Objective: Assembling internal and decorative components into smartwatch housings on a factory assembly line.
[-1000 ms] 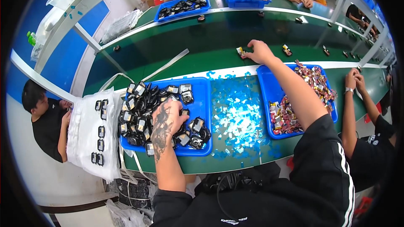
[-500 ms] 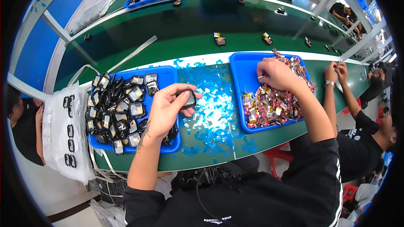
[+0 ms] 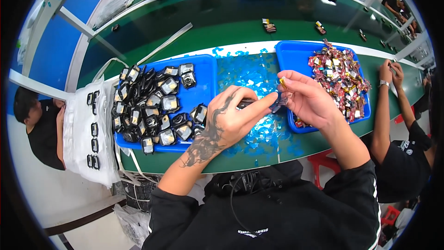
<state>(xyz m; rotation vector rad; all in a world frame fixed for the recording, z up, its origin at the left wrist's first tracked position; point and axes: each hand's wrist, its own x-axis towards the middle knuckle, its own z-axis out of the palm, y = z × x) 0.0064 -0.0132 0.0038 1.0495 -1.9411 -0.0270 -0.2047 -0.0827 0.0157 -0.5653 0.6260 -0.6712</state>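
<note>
My left hand is closed around a black squarish watch case, mostly hidden behind the fingers. Close beside it, my right hand pinches a small part with a yellow end. A bit of clear film shows between the fingertips of both hands. On the left stands a blue tray heaped with similar black cases. Right of my hands, another blue tray holds a pile of small red, yellow and silver parts.
Scattered blue film pieces cover the green table between the trays. Beyond a white rail, a dark green belt carries small assemblies. A co-worker's hands are at the right. White wrapped sheets lie far left.
My right hand has come out of the right tray with a small part, over to my left hand. The left hand has moved right and turned over with the case. The view has shifted.
</note>
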